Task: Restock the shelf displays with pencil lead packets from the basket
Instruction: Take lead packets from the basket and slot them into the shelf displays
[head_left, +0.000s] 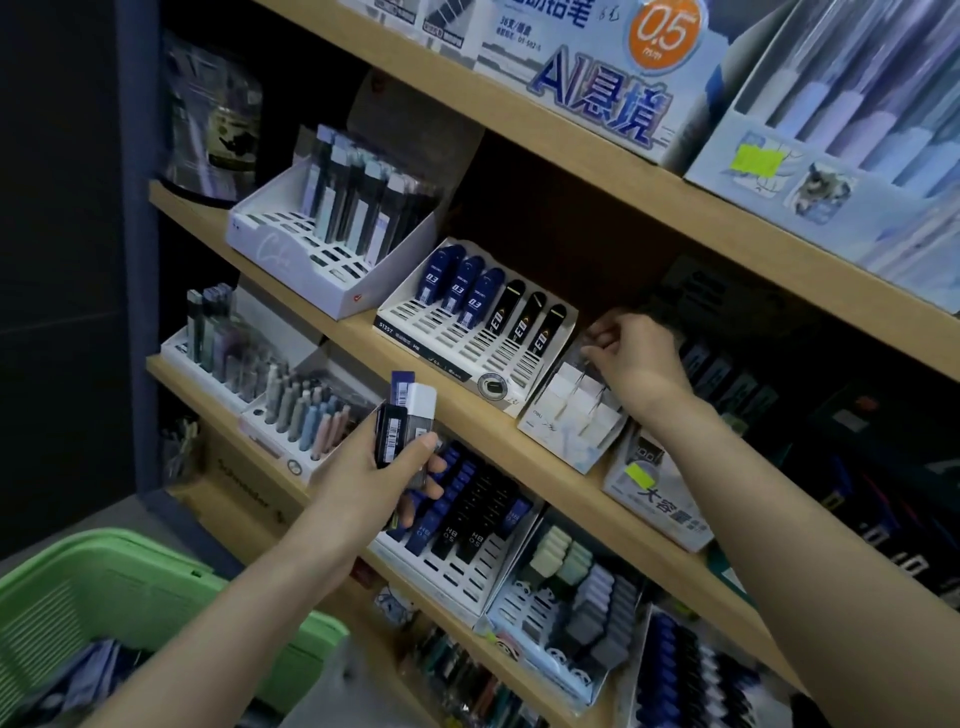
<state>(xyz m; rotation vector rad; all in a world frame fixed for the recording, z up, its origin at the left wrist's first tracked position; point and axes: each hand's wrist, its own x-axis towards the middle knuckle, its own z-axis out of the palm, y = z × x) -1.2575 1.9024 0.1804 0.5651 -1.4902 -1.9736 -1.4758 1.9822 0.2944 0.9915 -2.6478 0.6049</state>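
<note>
Wooden shelves packed with stationery displays fill the view in front of us. Our left hand is raised before the shelf edge, thumb across the front and fingers curled behind a small fanned bunch of pencil lead packets, which stick up above the grip; one is white-capped, the others dark with barcodes. Directly behind and below that hand a slotted tray of HB lead cases sits on the lower shelf. Our right hand reaches deeper onto the middle shelf, its fingers curled tight at the back of a white divided display box; we cannot tell whether they pinch a packet or nothing, since the spot is dim and blurred. Just left of that hand stands a white slotted display holding three blue and three black lead cases, upright in its back rows. Well below and to the left of our left hand, under the forearm, is the green basket, with more packets lying in its bottom.
</note>
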